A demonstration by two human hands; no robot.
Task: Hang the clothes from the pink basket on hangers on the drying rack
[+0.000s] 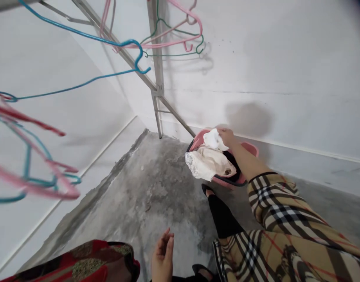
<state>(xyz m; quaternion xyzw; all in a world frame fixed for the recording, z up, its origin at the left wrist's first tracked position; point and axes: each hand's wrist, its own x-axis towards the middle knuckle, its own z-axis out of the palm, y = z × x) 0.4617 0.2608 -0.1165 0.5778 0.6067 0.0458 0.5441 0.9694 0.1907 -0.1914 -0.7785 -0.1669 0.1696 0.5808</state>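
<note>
My right hand (226, 137) reaches down to a pink basket (252, 149) by the wall, its fingers closed on a small white cloth (214, 140). Below that, a cream garment with a lacy edge (211, 162) spills over the basket's near side, and something black (231, 158) lies beside it. At the bottom of the view my left hand (162, 250) hangs over the floor, empty, with its fingers loosely bent and the thumb apart.
Blue (89, 37), pink and green hangers dangle from a metal rack (156, 58) above and to the left. A red patterned cloth (89, 260) is at lower left. White walls meet at the corner behind the grey concrete floor (156, 184).
</note>
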